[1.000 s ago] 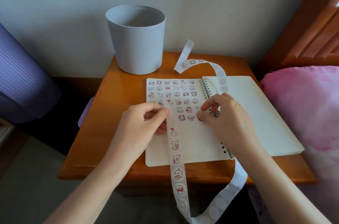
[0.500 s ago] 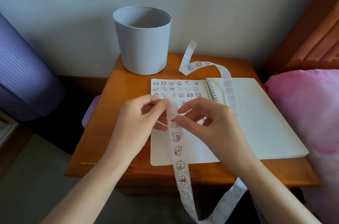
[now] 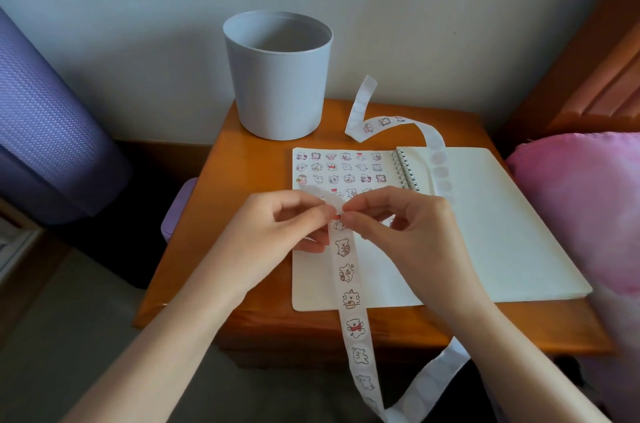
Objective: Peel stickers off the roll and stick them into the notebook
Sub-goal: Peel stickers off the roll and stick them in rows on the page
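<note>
White paper sticker strip, printed with little bears, is held just above the left page of the open notebook. The fingers of my left hand are curled and pinch the sticker strip at its fold. The fingers of my right hand pinch it at the same spot, tips meeting by a red mark. From there it runs down over the page, off the front edge of the wooden surface, and loops back up under my right forearm. A stretch of bare circles crosses the right page beside the spiral binding and curls up at the back. Rows of stuck stickers fill the top of the left page. A grey bin stands at the back, a purple mat to the left, pink bedding to the right.
</note>
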The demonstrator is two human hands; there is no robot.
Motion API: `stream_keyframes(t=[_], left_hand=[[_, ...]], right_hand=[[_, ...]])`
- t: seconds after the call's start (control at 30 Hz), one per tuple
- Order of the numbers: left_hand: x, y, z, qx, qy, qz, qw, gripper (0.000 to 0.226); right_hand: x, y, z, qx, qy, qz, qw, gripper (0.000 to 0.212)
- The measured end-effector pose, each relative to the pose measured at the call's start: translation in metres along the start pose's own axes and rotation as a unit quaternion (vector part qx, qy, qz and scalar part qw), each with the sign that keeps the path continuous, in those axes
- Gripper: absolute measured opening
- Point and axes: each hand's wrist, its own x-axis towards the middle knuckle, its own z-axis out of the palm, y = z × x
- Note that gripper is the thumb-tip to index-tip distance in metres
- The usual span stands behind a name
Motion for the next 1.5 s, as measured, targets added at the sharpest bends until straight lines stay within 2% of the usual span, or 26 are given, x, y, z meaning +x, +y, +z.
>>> stream_keyframes(t=[0.2,0.33,0.47,0.63,0.7,0.8,0.93,1.03,1.17,1.3,1.5], left_hand=[[-0.001,-0.001,0.0,0.012,0.003,0.016,1.0,0.011],[-0.002,-0.001,-0.001,0.022,0.0,0.025,0.999,0.011],[-0.003,-0.001,-0.002,0.03,-0.003,0.023,0.999,0.012],[-0.003,-0.004,-0.004,0.045,0.017,0.017,0.999,0.012],[-0.003,-0.006,-0.006,0.055,0.02,0.008,0.998,0.013],[-0.003,-0.009,-0.013,0.061,0.025,-0.013,0.998,0.011],[-0.004,-0.009,-0.023,0.062,0.035,-0.02,0.997,0.009],[-0.007,-0.012,-0.03,0.074,0.049,-0.021,0.996,0.008],[-0.01,-0.015,-0.036,0.096,0.07,-0.023,0.993,0.008],[-0.012,-0.017,-0.038,0.101,0.078,-0.028,0.991,0.008],[-0.012,-0.021,-0.037,0.115,0.085,-0.03,0.989,0.008]], right_hand=[[0.001,-0.002,-0.001,-0.011,-0.023,-0.006,1.0,0.002],[0.002,-0.002,-0.002,-0.022,-0.032,-0.005,0.999,0.008],[0.003,0.0,-0.001,-0.036,-0.045,-0.006,0.998,0.001],[0.004,0.003,0.004,-0.066,-0.05,-0.021,0.996,0.013],[0.003,0.005,0.008,-0.105,-0.046,-0.043,0.992,0.014],[0.003,0.005,0.014,-0.169,-0.032,-0.104,0.98,0.005],[0.002,0.002,0.02,-0.157,-0.044,-0.15,0.975,0.004],[0.001,-0.009,0.021,-0.075,-0.076,-0.112,0.988,0.012],[0.008,-0.01,0.016,0.006,-0.091,-0.011,0.996,0.004],[0.011,-0.005,0.017,0.026,-0.111,0.08,0.99,0.004],[0.015,-0.005,0.026,-0.004,-0.089,0.116,0.989,0.006]])
